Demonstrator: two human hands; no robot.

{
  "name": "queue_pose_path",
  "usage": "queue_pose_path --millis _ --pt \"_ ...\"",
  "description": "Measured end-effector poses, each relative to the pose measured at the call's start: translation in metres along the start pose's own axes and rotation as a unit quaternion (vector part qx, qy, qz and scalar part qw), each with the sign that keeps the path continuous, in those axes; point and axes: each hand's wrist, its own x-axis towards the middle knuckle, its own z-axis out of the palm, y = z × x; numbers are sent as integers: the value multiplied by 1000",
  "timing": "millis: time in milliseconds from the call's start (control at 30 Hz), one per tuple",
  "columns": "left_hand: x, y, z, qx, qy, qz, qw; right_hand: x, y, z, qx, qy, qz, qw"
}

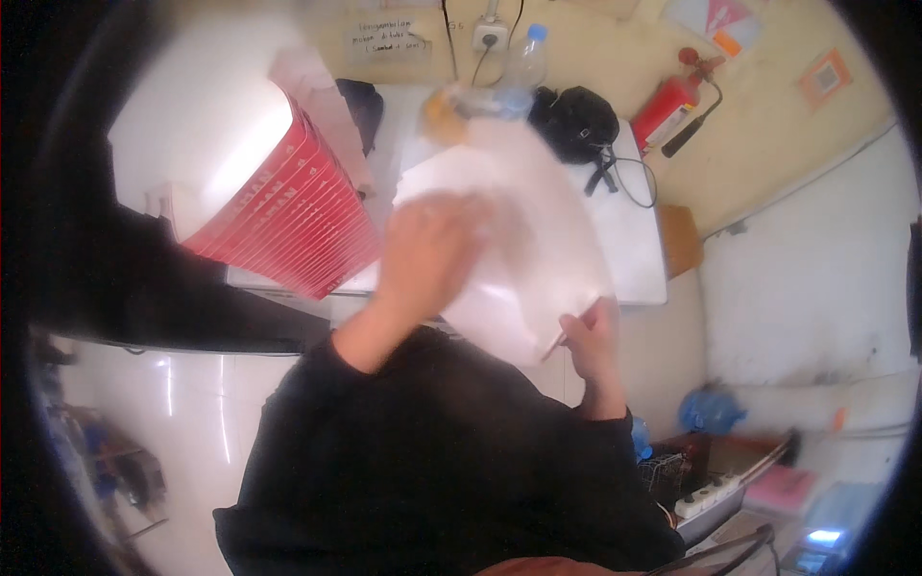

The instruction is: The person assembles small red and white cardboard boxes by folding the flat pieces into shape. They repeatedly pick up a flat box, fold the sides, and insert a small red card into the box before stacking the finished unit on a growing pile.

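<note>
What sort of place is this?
Probably a small workroom or back office: a stack of red-and-white cardboard, a white table and a fire extinguisher by the wall.

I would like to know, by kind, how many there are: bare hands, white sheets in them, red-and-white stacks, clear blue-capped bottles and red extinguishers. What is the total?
Hands: 2 (left hand, right hand)
White sheet: 1
Red-and-white stack: 1
Clear bottle: 1
Red extinguisher: 1
Total: 6
</note>
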Motion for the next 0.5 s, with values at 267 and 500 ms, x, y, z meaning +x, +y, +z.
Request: queue_pose_path --millis 267,500 --pt "-50 -36 -25 -67 -163 -163 971 -28 28 16 31 -28 -44 998" --pt "-80 -40 -47 -196 -268 -209 920 -38 37 49 97 -22 -8 995"
